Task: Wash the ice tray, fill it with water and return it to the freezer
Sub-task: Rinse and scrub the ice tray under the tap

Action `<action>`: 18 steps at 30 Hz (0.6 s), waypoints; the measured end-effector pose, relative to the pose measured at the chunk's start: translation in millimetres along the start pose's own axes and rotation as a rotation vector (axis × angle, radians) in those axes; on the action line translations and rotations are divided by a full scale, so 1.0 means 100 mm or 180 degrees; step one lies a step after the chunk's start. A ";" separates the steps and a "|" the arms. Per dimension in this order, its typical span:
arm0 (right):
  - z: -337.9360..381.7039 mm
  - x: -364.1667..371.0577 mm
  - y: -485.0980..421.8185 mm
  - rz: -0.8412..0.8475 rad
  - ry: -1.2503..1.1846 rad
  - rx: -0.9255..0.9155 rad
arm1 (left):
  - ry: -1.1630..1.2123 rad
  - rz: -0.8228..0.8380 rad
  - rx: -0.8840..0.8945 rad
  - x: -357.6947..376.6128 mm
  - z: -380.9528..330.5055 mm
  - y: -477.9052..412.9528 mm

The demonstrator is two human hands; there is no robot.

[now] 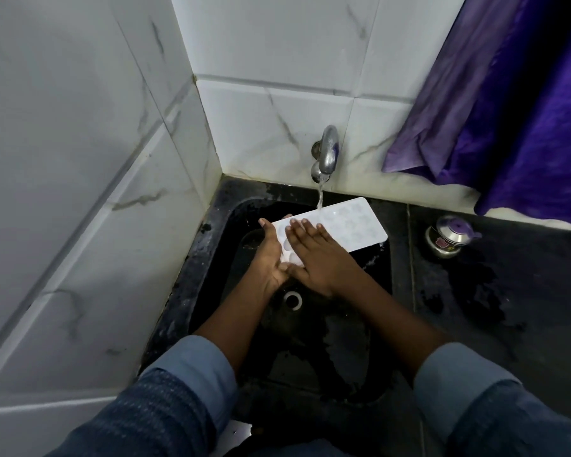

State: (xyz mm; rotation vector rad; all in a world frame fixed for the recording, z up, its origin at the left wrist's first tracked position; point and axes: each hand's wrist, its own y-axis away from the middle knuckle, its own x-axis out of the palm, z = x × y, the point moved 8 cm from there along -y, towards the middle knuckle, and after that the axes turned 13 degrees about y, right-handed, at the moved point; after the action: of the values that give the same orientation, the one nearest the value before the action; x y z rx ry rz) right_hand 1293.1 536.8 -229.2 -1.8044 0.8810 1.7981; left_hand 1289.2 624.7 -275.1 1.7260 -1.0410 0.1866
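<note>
A white ice tray is held level over the black sink, with its far half under the tap. Water runs from the tap onto the tray's far edge. My left hand holds the tray's near left end from below, thumb along the edge. My right hand lies flat on top of the tray's near half, fingers straight and spread over the cells.
A small steel pot with a purple lid stands on the wet dark counter to the right. Purple cloth hangs at the upper right. White tiled walls close in the left and back. The drain is below my hands.
</note>
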 end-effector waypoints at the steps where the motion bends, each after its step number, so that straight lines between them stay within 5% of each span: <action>1: -0.04 0.00 -0.06 -0.0004 -0.0041 0.0093 | 0.0013 0.0034 0.0029 0.02 0.01 -0.01; 6: -0.07 0.05 0.17 -0.0175 0.0079 -0.0029 | 0.0243 0.0053 0.0228 -0.06 -0.08 0.00; 10: -0.51 0.20 0.30 -0.0116 -0.0312 0.0884 | 0.0547 0.0065 0.0320 -0.22 -0.06 0.13; 16: -0.93 0.52 0.37 -0.1156 -0.3467 0.3393 | 0.0787 0.0050 0.0277 -0.38 0.15 0.25; 18: -0.92 0.54 0.36 -0.1486 -0.4723 0.3666 | 0.0893 0.0071 0.0248 -0.45 0.21 0.23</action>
State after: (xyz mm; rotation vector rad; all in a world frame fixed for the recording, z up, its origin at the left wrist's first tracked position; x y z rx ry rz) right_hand 1329.9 440.1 -273.6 0.1853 0.4982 1.2575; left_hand 1238.0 630.8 -293.5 1.7000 -0.8554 0.4750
